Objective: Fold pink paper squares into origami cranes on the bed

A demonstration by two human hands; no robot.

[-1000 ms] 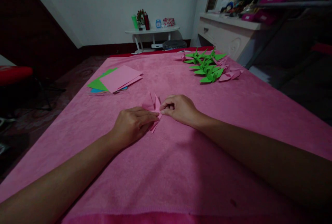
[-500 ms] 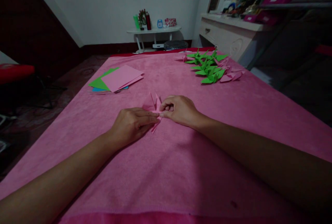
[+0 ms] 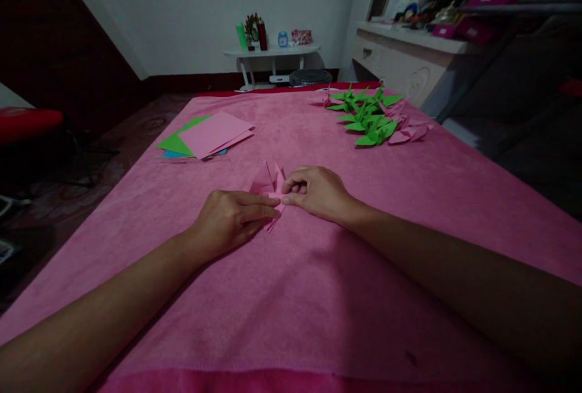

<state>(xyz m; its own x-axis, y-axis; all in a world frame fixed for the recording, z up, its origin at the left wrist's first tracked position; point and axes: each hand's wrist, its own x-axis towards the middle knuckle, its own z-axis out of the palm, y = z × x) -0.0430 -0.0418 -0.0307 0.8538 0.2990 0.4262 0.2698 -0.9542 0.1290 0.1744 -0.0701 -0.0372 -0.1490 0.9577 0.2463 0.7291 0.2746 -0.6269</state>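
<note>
We are working over a pink-draped counter (image 3: 291, 296). Green origami cranes (image 3: 375, 132) and pink origami cranes (image 3: 411, 132) are sitting at the upper right, loose paper sheets (image 3: 216, 132) at the upper left. We are apparently creasing a fold, which is probably calling for steady pressure next. Our left hand (image 3: 231, 214) is lying flat, fingers extended; our right hand (image 3: 321, 193) is resting half-curled, its grip unclear. Folded pink paper (image 3: 262, 181) is lying mid-frame, partly beneath the left fingers, touching the right fingertips.
</note>
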